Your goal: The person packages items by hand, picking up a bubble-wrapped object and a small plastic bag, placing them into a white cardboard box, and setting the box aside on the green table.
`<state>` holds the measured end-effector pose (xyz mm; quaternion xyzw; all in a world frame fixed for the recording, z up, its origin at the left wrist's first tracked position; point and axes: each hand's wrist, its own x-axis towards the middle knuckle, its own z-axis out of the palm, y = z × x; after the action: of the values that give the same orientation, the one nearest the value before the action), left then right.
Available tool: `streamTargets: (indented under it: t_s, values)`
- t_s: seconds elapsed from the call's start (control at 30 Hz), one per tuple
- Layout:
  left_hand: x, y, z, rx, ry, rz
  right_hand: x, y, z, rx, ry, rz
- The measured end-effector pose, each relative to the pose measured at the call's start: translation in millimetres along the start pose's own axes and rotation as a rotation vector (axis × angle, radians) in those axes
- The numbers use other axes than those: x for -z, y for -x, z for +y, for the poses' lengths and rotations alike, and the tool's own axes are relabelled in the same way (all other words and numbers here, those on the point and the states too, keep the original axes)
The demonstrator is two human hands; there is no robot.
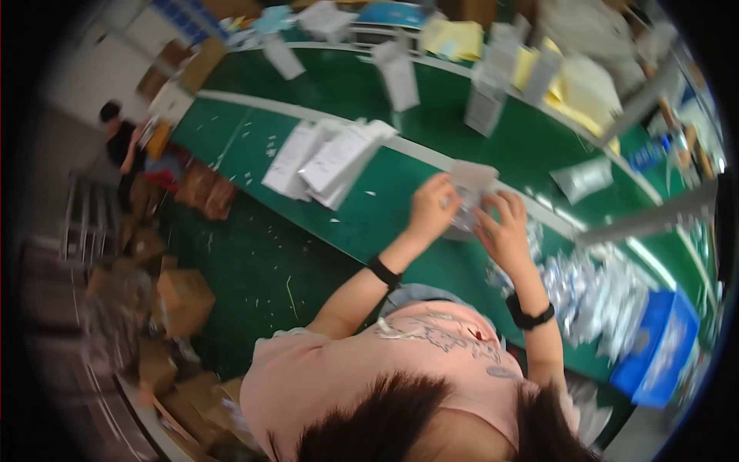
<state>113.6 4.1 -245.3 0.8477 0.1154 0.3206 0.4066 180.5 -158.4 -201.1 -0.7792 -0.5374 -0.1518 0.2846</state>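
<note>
Over the green worktable (416, 173), both my hands meet at a pale, partly see-through package (471, 179) with a light upper flap. My left hand (433, 206) has its fingers curled at the package's left side. On the other side, my right hand (503, 227) pinches its edge with bent fingers. Blur hides the contents. Left of my hands lie several flat white boxes (335, 160) in a loose, overlapping stack. To the right, a heap of clear plastic packets (593, 296) spreads beside my right forearm.
A blue bin (660, 350) stands at the right edge. Upright white boxes (396, 77) and a clear packet (583, 179) rest on the green belt beyond a metal rail. Cardboard boxes (185, 302) crowd the left floor. Another person (123, 142) is at far left.
</note>
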Motion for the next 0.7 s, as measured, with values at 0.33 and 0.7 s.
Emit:
streamTargets:
  t_s: [0.33, 0.7]
  values:
    - [2.4, 5.2, 8.3, 0.054, 0.055, -0.001, -15.3, 5.1, -23.9, 0.105, 0.009, -0.031]
    - [-0.5, 2.5, 6.3, -0.031, 0.0, 0.033, -16.4, 12.2, -8.2, 0.055, -0.267, -0.018]
